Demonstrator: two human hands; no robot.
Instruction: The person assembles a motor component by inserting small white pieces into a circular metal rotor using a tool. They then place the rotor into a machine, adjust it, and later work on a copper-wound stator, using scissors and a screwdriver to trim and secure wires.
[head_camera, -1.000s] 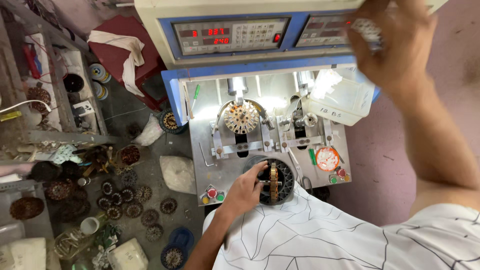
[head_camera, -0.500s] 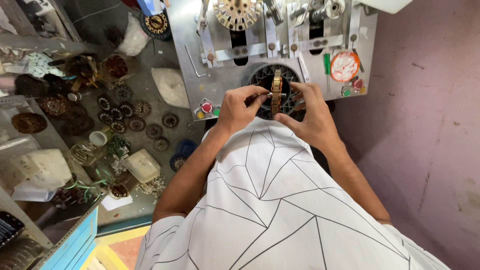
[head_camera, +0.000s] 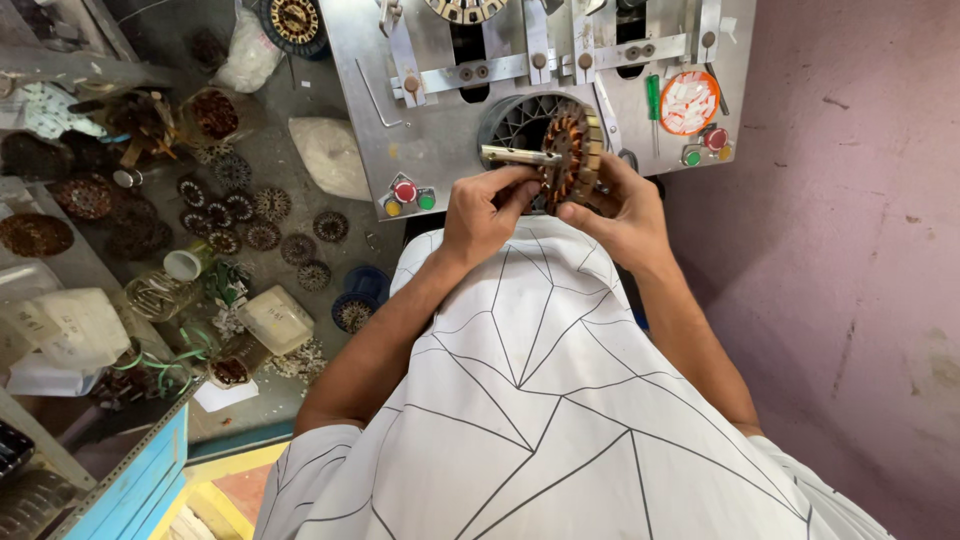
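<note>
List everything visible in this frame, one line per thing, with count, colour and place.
wound coil core: one, copper and tan, held in both hands before the machine
shaft: one, metal, sticking out of the core to the left
machine panel: one, grey metal, top centre
push buttons: several, red, green and yellow, on the panel
round tray: one, orange, on the panel's right
small coil cores: many, dark, on the bench at left
white bag: one, beside the panel
wall: pink, right
shirt: white with black lines
left hand: on the core's left
right hand: on the core's right
</note>
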